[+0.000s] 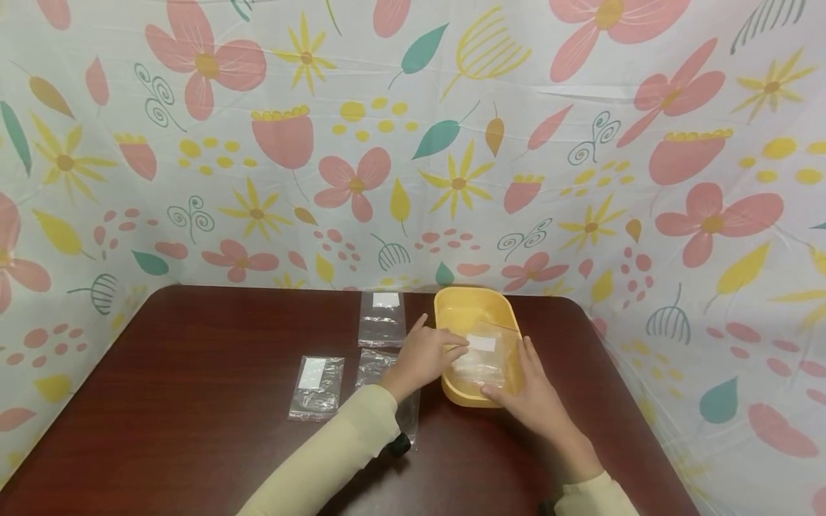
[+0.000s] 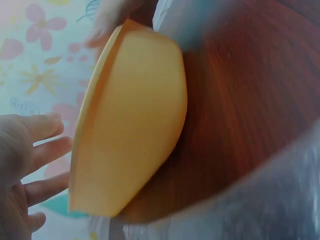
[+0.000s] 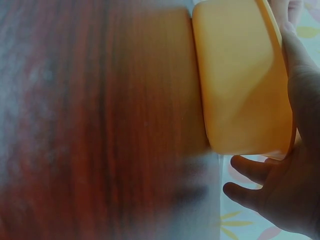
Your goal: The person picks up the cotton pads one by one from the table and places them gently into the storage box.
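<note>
Bag (image 1: pixel 479 358) is being laid in the yellow tub (image 1: pixel 461 308), under the fingers of both hands. Left hand (image 1: pixel 422 355) fingers are stretched flat on it; right hand (image 1: pixel 525 394) fingers rest straight along the rim. Next, a release is probably needed, then another bag (image 1: pixel 382 319) beyond the left fingers on the tabletop (image 1: pixel 193 430).

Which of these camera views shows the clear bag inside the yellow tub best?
The head view: it looks down into the yellow tub, showing the clear bag and its white label. Both wrist views show only the tub's outer wall, hiding the bag inside.
</note>
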